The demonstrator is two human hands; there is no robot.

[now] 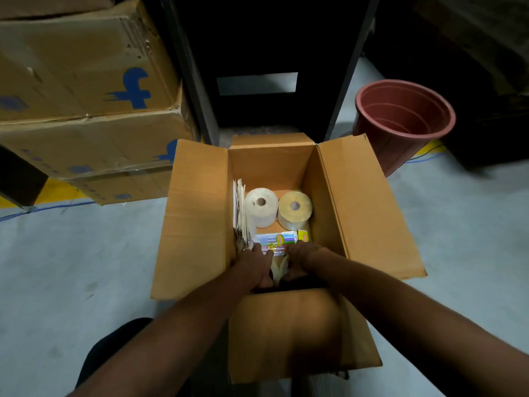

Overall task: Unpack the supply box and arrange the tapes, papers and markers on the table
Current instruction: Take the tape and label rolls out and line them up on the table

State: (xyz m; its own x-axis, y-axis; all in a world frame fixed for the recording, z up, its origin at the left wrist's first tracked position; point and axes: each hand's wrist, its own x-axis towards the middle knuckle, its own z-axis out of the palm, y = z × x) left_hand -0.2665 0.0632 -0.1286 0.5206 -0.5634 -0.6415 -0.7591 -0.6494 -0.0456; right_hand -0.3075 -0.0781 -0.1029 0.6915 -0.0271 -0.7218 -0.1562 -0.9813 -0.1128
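Both hands are down in the box (200, 213) on the floor: left hand (254, 266) and right hand (300, 260) seem to grip the marker pack (279, 241) at 6 o'clock, fingers curled. Lift it level, clear of the walls. Two tape rolls (261, 207) at 12; one paper stack (240, 207) at 9.

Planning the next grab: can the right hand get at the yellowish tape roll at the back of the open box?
Probably yes. The right hand is already inside the open cardboard box, and the yellowish tape roll stands upright just beyond the clear marker pack, uncovered from above.
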